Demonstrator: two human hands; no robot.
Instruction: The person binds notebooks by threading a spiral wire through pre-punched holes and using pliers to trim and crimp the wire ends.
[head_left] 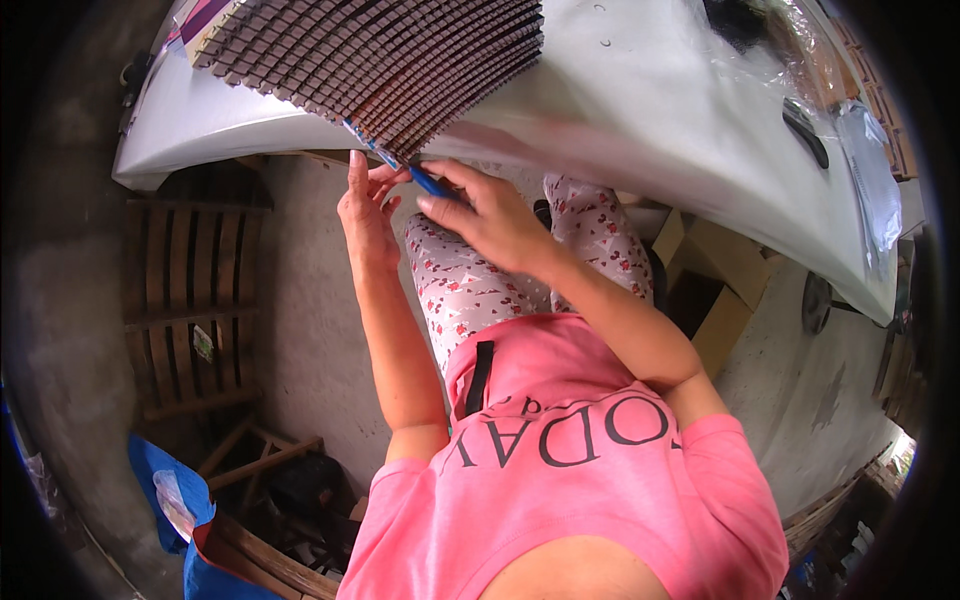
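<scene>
A dark panel made up of rows of small brownish rectangular pieces lies on the white table, its near corner reaching past the edge. My right hand is closed round the blue handle of a slim tool. The tool's narrow front part runs along the panel's near left edge; its working end is too small to identify. Just left of that corner is my left hand, thumb pointing up and apart from the bent fingers. Those fingertips are close to the tool and the panel corner, and partly hidden.
The white table curves across the top, with clear plastic wrap and a pale plastic bag at right. Below it stand a cardboard box and a wheel. A slatted wooden rack is at left.
</scene>
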